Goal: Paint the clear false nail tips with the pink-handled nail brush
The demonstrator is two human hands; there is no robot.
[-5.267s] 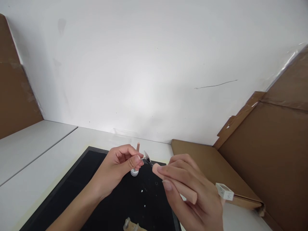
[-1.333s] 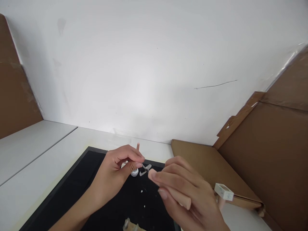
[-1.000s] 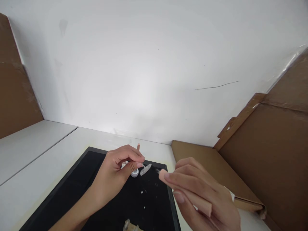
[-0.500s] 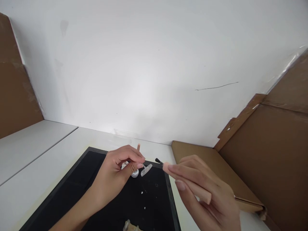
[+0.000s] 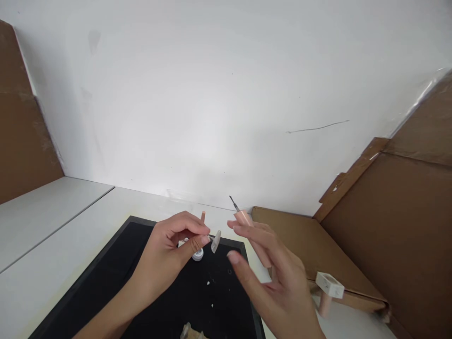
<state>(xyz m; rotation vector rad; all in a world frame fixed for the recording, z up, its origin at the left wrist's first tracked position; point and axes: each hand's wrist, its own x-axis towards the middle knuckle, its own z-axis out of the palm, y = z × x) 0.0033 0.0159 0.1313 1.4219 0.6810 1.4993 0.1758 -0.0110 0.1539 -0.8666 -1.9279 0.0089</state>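
Observation:
My left hand (image 5: 178, 245) pinches a thin stem between thumb and fingertips. At the stem's end sits a small translucent false nail (image 5: 215, 241), tilted upright above the black mat (image 5: 222, 282). In my right hand (image 5: 273, 278) is a nail polish brush (image 5: 243, 217) with a pale pink handle. It lies among the fingers, thumb spread away from it, with the dark bristle tip pointing up and left. The brush and the false nail are apart. Behind the left fingers, a small white round pot (image 5: 198, 255) and a pink stick end (image 5: 203, 216) show partly.
A pink cylinder with a white square block (image 5: 330, 285) on top stands at right, beside a flat cardboard box (image 5: 296, 235). White crumbs (image 5: 208, 283) dot the mat. A clear and tan object (image 5: 192, 332) shows at the bottom edge. A white wall rises behind.
My right hand has moved left and turned the brush more upright, its thumb now off the handle. The false nail has rotated steeper. The pink cylinder with the white block has come into view.

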